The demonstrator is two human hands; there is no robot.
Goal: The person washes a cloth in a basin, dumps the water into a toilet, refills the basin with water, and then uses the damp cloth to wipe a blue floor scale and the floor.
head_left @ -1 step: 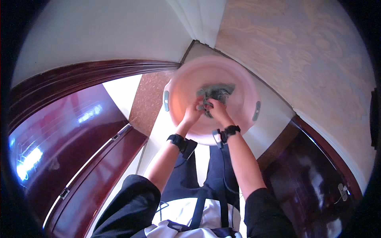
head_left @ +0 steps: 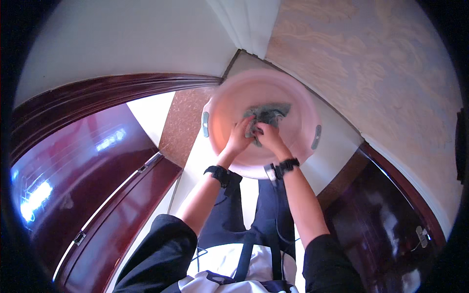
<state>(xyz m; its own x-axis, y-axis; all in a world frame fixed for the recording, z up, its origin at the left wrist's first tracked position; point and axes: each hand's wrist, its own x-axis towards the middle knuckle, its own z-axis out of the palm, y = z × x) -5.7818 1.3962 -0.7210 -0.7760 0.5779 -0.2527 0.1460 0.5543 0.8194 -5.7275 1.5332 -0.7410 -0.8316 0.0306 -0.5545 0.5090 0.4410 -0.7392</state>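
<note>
A wet-looking dark grey-green cloth (head_left: 270, 113) lies bunched in a round pink basin (head_left: 298, 146), its far end spread to the right. At the near left side of the cloth, my left hand (head_left: 240, 136) has its fingers closed on a fold. Close beside it, my right hand (head_left: 268, 136) pinches the same cloth, thumb and finger curled together. Both hands are inside the basin, nearly touching. Parts of the cloth are hidden under my fingers.
The basin has grey side handles (head_left: 316, 136) and stands on a pale floor (head_left: 337, 151) near a patterned wall (head_left: 361, 58). A glossy dark red door (head_left: 88, 146) is on the left, another dark door (head_left: 381, 210) on the right. Black straps (head_left: 286, 167) circle my wrists.
Both hands have shifted slightly against the cloth, and my right wrist has turned a little. The basin stays where it was.
</note>
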